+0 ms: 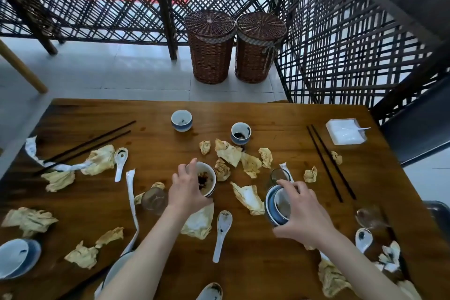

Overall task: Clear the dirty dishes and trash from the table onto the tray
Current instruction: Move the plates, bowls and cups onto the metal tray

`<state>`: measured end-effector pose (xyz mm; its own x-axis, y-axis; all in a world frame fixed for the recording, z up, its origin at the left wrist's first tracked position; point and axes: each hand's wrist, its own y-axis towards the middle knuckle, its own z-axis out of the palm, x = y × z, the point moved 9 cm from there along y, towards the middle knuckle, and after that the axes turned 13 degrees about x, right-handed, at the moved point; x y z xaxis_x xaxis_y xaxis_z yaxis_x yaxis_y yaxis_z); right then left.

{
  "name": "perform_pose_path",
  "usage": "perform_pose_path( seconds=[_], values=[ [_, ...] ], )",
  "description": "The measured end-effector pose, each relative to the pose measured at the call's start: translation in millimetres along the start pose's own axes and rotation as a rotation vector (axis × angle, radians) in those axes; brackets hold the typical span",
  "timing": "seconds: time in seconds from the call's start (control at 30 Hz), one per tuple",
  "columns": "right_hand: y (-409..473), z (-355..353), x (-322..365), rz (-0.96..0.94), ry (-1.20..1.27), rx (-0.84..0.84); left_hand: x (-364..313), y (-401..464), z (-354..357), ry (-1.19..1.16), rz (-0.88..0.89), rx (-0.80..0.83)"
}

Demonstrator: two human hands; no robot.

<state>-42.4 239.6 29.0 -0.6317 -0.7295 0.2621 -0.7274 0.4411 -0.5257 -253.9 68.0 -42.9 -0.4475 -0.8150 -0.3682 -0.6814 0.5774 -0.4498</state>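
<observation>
The step in hand looks like gathering the small cups so they can go to the tray together. No tray shows clearly in this view, so where they must travel cannot be told.

Taking the white soup spoon (221, 231) at the middle of the desk (267, 114) as the landmark and going left to right: up and left of it, the left hand (186, 189) grips a dirty cup (207, 179), white inside with dark dregs. Its fingers (192, 163) curl over the far-left rim and the palm wraps the near side, so the cup sits in the hand and leans toward the right. To do this well, I judge the cup should be kept level enough that the dregs do not run out, and lifted clear of the crumpled napkin (198, 223) lying just under the wrist.

Right of the spoon, the right hand (302, 212) holds a blue bowl and cup (277, 207), one nested in the other and tipped on their side. The thumb lies along the near edge and the fingers reach over the top, narrow around the rim. A clear glass (279, 175) stands just behind them. The sound move, I think, is to set the left cup into this stack mouth up, then carry it with both hands.
</observation>
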Motion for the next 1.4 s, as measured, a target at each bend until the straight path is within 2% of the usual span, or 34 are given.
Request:
perform_pose_path(
  seconds=[0.13,0.2,0.3,0.73,1.2,1.4],
  values=[
    [-3.0,0.1,-6.3,0.012,0.004,0.006,0.6,0.2,-1.1,-0.004,0.005,-0.039],
    [-5.4,0.7,-9.7,0.017,0.018,0.005,-0.2,3.4,-2.6,0.075,-0.026,-0.031],
    [-9.9,2.1,-15.6,0.023,0.039,-0.001,-2.3,7.1,-2.9,0.151,-0.078,-0.006],
    [-16.6,6.0,-28.2,0.050,0.056,-0.012,-8.1,13.3,2.8,0.138,-0.156,0.162],
    [-22.3,-1.8,-40.9,0.092,0.084,-0.048,-14.0,4.0,-11.2,0.138,-0.111,0.089],
    [-37.2,-10.8,-57.1,0.113,0.105,-0.088,-45.6,-15.9,-34.7,0.199,-0.060,0.024]
  ],
)
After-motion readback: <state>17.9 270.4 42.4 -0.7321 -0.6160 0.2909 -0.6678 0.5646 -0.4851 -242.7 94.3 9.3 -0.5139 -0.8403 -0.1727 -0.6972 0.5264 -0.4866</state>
